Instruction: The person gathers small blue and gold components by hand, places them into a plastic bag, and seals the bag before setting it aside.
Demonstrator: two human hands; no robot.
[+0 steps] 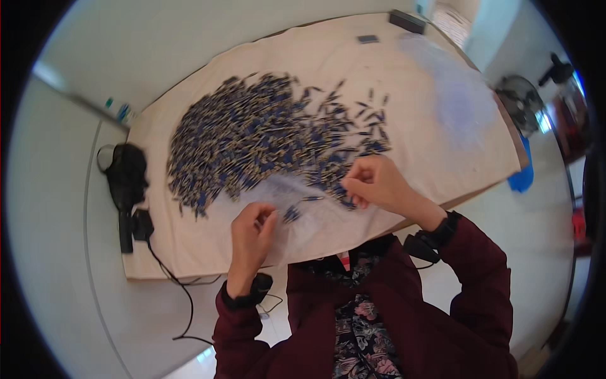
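A broad heap of slim dark-blue and gold pen-like pieces (246,136) covers the left and middle of the cloth-covered table. In front of the heap lies a clear plastic bag (278,189), with a few of the same pieces (291,213) on or in it; I cannot tell which. My left hand (251,235) is beside those few pieces, its fingers curled in toward the thumb. At the heap's near right edge my right hand (377,183) is closed in a pinch. Whatever either hand holds, if anything, is hidden or too blurred to name.
Loose pieces (372,117) scatter to the right of the heap. Crumpled clear plastic (464,101) lies on the table's right side. A dark box (407,21) and a small dark flat object (367,39) sit at the far edge. A black corded device (126,177) rests at left.
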